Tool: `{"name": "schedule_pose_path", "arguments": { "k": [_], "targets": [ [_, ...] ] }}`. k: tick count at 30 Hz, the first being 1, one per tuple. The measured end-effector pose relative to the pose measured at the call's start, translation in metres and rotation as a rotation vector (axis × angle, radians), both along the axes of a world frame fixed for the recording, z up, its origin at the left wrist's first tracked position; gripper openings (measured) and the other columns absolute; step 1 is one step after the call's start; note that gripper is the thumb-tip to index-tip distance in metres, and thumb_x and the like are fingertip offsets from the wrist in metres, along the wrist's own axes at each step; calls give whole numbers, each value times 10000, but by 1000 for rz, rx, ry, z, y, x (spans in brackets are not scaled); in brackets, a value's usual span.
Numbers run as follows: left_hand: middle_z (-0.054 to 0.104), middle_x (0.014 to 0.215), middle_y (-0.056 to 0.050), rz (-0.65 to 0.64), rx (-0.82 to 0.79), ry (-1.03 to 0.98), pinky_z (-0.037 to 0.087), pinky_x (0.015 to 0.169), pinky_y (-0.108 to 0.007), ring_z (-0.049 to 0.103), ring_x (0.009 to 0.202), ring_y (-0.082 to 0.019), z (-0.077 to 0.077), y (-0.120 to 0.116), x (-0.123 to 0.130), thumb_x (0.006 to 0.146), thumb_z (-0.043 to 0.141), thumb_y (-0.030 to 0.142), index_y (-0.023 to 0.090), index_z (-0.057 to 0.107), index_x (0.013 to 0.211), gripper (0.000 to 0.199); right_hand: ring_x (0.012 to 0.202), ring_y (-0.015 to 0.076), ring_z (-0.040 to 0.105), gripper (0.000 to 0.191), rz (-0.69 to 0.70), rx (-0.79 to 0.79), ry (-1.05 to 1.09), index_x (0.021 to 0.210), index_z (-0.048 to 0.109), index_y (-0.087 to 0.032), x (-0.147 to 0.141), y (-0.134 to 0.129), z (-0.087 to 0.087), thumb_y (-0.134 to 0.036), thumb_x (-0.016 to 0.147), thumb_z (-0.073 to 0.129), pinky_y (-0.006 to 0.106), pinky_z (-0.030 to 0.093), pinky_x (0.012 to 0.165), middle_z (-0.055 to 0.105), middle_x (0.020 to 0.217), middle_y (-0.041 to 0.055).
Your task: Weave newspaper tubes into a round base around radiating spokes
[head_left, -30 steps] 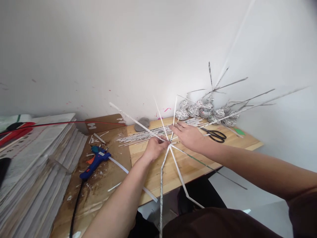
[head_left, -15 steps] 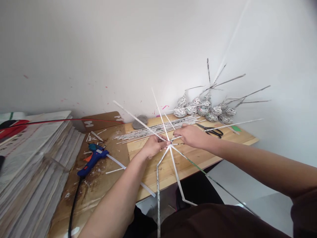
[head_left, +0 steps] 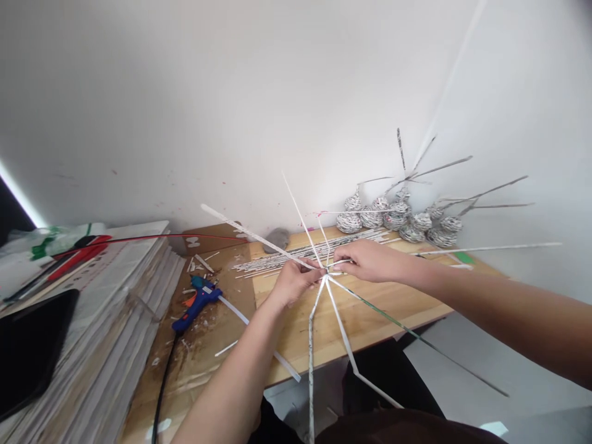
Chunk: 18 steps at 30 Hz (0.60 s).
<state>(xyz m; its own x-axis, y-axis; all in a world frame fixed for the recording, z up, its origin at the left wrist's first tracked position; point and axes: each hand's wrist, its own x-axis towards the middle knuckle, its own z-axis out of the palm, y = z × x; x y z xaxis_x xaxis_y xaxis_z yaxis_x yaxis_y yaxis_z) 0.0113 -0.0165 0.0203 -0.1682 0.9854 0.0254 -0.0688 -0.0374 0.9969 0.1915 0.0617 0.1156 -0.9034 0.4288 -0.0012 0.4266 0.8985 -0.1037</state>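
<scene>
Thin rolled-paper sticks (head_left: 342,330) fan out from one joined centre in front of me, some white, one partly green, two sharply bent lower down. My left hand (head_left: 298,282) pinches this centre from the left with thumb and fingers. Just right of the centre, my right hand (head_left: 359,260) is closed on a white paper stick near where it joins the bundle. A long white stick (head_left: 499,249) shows beyond my right forearm. My fingers hide part of the join.
Several woven paper gourd shapes (head_left: 349,222) stand along the wall, beyond a row of loose paper sticks (head_left: 296,256). On stained cardboard to the left lies a blue glue gun (head_left: 198,302). Stacked newspapers (head_left: 148,277) hold a dark flat device (head_left: 37,351).
The view has shifted, so everything sits further right and lower. My right fingers have come down closer to the centre, gripping a stick there. My left hand keeps its pinch.
</scene>
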Motion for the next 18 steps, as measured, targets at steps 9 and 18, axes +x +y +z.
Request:
{"name": "schedule_pose_path", "arguments": {
  "k": [9, 18],
  "targets": [
    [623, 576, 4, 224, -1, 80, 318, 473, -210, 502, 508, -99, 8, -30, 8, 633, 755, 279, 157, 649, 787, 224, 850, 209, 574, 208, 318, 455, -41, 946, 660, -177, -13, -18, 6, -59, 859, 512, 311, 349, 733, 679, 872, 73],
    [539, 540, 38, 330, 7, 205, 370, 447, -204, 462, 475, -88, 31, -65, 2, 675, 715, 281, 159, 668, 769, 161, 896, 240, 595, 167, 331, 504, -63, 897, 674, -178, -32, -37, 28, -93, 851, 537, 350, 396, 778, 692, 878, 93]
  ]
}}
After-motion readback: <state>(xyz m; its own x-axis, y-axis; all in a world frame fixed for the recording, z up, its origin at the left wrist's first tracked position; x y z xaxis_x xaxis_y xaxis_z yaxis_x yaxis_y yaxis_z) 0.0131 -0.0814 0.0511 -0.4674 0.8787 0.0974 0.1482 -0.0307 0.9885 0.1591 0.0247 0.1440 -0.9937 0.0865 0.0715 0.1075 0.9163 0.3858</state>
